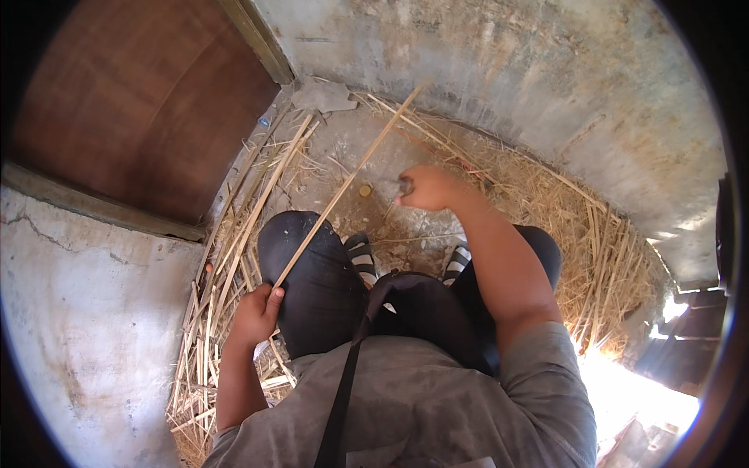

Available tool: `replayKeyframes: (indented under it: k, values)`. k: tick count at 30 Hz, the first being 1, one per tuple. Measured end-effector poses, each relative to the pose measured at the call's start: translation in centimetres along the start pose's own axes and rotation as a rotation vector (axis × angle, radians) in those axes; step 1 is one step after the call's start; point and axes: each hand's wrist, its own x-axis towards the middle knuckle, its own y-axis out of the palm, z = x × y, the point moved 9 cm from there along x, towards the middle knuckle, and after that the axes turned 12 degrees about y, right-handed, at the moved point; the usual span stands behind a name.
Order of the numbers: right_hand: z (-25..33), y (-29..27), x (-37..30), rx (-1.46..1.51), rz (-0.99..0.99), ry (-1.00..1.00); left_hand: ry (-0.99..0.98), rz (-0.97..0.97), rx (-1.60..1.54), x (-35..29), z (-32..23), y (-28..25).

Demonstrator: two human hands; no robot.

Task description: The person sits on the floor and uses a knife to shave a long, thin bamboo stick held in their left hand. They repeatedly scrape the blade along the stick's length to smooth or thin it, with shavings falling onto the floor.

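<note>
My left hand (253,314) is closed around the near end of a long thin pale cane strip (343,187), which slants up and to the right across my left knee toward the far wall. My right hand (427,187) reaches forward over the floor, its fingers closed on a small dark object (406,186) that I cannot identify. I am crouched, with dark trousers (308,273) and striped sandals (360,253) below me. A small round yellowish piece (364,189) lies on the floor between the strip and my right hand.
Dry straw and split cane strips (226,265) cover the concrete floor on the left and pile up at the right (601,257). A brown wooden door (133,101) stands at upper left, a rough plastered wall (499,70) ahead. Bright sunlight falls at lower right.
</note>
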Motion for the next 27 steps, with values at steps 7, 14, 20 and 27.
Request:
replayKeyframes:
  k: [7,14,20,27]
  values:
    - [-0.6,-0.5,-0.3,-0.005,0.002,0.05,0.002,0.008,0.054,0.6,-0.4,-0.3]
    - [0.6,0.2,0.0,-0.036,-0.002,-0.04,0.018,0.015,0.039,-0.1,0.0,-0.2]
    - [-4.2,-0.9,1.5,0.06,-0.093,0.154,-0.019,0.036,0.012,0.6,-0.5,-0.6]
    - [4.5,-0.3,-2.8,-0.126,0.068,-0.064,-0.01,0.029,-0.024,0.4,0.6,-0.1]
